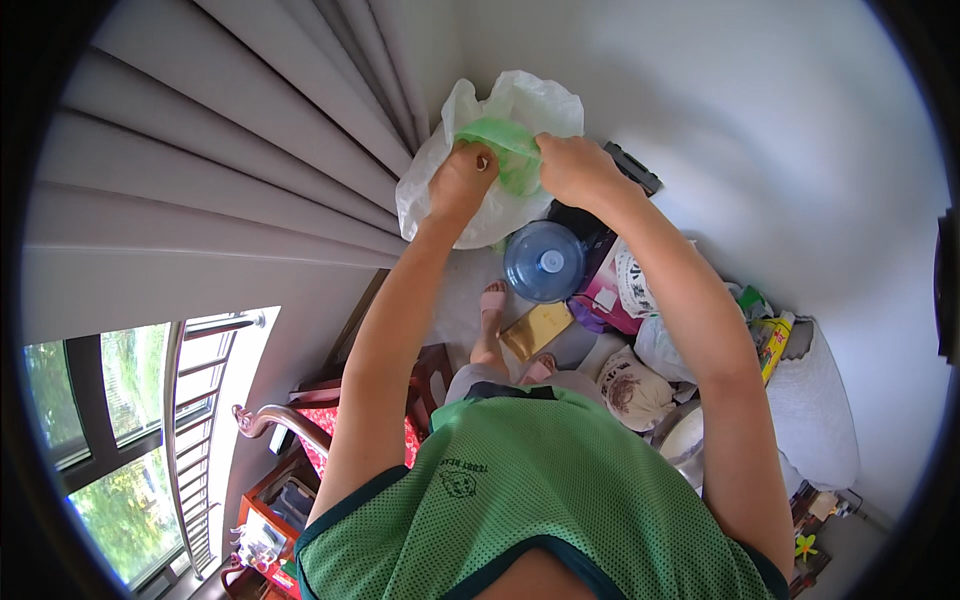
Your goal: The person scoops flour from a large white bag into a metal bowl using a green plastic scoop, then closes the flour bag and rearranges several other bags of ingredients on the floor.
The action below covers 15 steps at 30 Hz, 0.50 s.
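Both my arms reach out ahead of me over a large translucent white plastic bag (420,199). A green translucent plastic bag (499,135) is stretched between my hands, in front of the white one. My left hand (463,180) is closed on the green bag's left edge, and a ring shows on one finger. Its right edge is pinched in my right hand (574,169). How far the green bag lies inside the white one I cannot tell.
Below the bags stands a blue water-cooler bottle (544,262). A gold box (536,330) lies by my feet. Cloth sacks (634,390) and bags line the right wall. Grey curtains (247,150), a railed window (187,435) and a wooden chair (300,431) are on the left.
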### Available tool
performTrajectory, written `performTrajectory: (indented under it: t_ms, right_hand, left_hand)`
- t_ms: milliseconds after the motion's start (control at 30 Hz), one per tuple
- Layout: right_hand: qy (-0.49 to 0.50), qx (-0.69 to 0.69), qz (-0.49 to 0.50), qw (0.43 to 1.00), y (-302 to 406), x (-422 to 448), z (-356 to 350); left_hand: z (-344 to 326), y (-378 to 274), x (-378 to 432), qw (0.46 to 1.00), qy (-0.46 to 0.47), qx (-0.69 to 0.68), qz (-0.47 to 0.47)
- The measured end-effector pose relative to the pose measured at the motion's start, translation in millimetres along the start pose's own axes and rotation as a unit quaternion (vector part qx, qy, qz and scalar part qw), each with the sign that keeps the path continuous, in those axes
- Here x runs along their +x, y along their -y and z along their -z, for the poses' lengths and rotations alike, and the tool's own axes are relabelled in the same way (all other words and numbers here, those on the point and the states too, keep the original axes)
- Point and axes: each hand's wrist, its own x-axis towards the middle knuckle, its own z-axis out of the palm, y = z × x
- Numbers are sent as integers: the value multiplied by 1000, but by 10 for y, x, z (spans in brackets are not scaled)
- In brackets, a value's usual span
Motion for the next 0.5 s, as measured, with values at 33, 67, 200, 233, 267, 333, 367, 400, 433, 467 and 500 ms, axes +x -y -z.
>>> performTrajectory:
  t_ms: [33, 67, 200, 233, 267, 333, 367, 400, 433, 467, 500]
  right_hand:
    - [3, -1, -8, 1000, -37, 1, 4]
    - [3, -1, -9, 1000, -68, -8, 3]
    - [-14, -13, -13, 1000, -84, -12, -39]
    - [-17, -21, -14, 1000, -66, -9, -37]
    - [-16, -23, -9, 1000, -51, 0, -26]
    - [-24, -51, 0, 998, -18, 7, -19]
    - [-19, -53, 6, 998, -6, 5, -7]
    - [-20, -55, 9, 998, 3, 21, 1]
    - [-22, -58, 13, 998, 12, 35, 18]
    - [-31, -62, 7, 998, 23, 53, 15]
    - [-29, -65, 12, 997, 24, 73, 11]
  left_hand:
    - [124, -105, -54, 1000, 2, -1, -1]
    - [304, -202, -135, 997, -6, -78, 2]
    - [810, -18, -626, 964, -114, -223, 93]
    - [925, 146, -735, 956, -149, -213, 135]
    - [992, 358, -843, 956, -180, -170, 160]
    - [1081, 764, -1039, 950, -214, -126, 191]
    - [1128, 917, -1136, 953, -199, -46, 222]
    - [1153, 1087, -1231, 950, -181, 34, 253]
    - [1141, 1308, -1324, 948, -185, 34, 258]
    - [1106, 1552, -1405, 948, -176, 118, 236]
    - [1108, 1611, -1424, 943, -164, 200, 211]
